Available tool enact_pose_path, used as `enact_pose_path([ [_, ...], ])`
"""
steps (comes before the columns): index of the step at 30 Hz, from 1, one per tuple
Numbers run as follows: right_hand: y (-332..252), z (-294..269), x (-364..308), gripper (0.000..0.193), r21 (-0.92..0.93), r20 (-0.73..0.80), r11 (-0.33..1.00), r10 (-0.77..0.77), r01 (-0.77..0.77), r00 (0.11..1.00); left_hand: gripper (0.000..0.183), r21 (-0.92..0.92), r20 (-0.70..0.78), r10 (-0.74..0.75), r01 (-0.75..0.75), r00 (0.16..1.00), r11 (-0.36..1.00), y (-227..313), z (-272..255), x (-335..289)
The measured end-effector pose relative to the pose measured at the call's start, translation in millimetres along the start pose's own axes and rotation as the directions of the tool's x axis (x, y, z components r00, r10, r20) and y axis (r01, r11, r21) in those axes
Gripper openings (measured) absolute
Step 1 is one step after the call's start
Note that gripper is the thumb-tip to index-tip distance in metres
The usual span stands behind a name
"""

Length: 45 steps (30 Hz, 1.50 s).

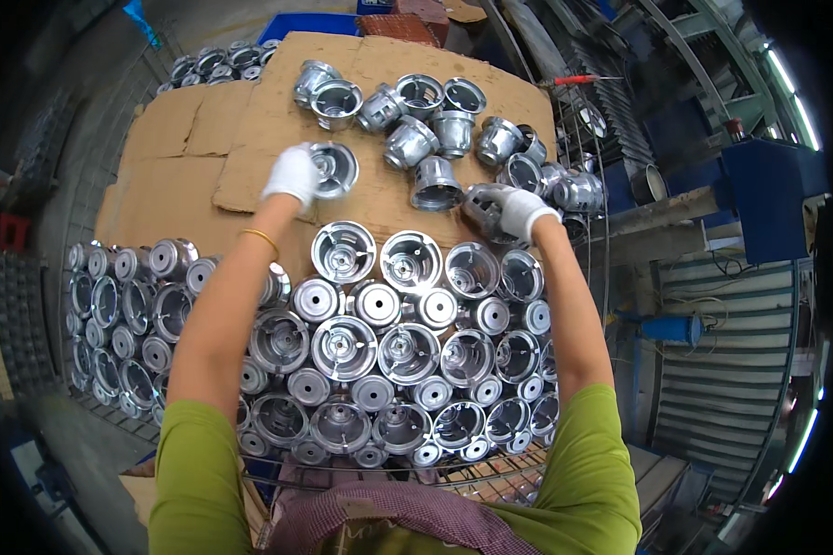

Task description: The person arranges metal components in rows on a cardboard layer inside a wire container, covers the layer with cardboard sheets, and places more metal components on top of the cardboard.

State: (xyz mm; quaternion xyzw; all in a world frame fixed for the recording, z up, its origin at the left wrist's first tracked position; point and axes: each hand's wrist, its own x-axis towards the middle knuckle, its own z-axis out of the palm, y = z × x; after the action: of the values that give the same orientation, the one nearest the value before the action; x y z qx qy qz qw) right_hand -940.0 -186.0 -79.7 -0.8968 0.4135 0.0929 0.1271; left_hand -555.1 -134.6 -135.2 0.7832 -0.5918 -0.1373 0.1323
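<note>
One silvery metal cup-shaped housing (337, 172), grasped in the gloved left hand (293, 175) over the cardboard sheet (180, 199), open mouth and axis tilted up and rightward, left side partly glove-hidden; second metal housing (480, 215), blurred, orientation unclear, gripped by the gloved right hand (522, 212); shirt-front script (366, 533) partly cut off.

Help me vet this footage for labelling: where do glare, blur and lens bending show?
Head view: glare whitens parts of the metal cup near centre, and the upper strip light glows plain white; head view: the left hand and held cup look soft, perhaps from motion blur; head view: the ribbed panel at right bows, and the corners go black.
</note>
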Motion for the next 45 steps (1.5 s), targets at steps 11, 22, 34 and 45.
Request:
enact_pose_path([
  [11,1.2,4.7,6.1,0.026,0.053,-0.714,0.985,0.151,-0.163,0.683,0.039,-0.364,0.553,0.029,0.21,0.833,0.907,-115.5,-70.8,-46.6],
  [22,-204.5,7.4,156.2,0.035,0.379,0.042,0.923,-0.087,0.064,0.995,0.039,-0.247,0.549,0.187,-0.055,0.815,0.967,-144.9,-77.0,-44.5],
  [34,-235.9,28.5,161.0,0.032,0.345,0.138,0.938,-0.01,-0.039,0.99,0.041,-0.42,0.592,0.208,0.078,0.778,0.904,-168.0,-83.0,-40.4],
  [45,-255.7,21.9,140.8,0.034,0.243,0.279,0.97,-0.074,0.004,0.958,0.046,-0.356,0.619,0.249,-0.017,0.745,0.934,-152.4,-76.9,-44.9],
])
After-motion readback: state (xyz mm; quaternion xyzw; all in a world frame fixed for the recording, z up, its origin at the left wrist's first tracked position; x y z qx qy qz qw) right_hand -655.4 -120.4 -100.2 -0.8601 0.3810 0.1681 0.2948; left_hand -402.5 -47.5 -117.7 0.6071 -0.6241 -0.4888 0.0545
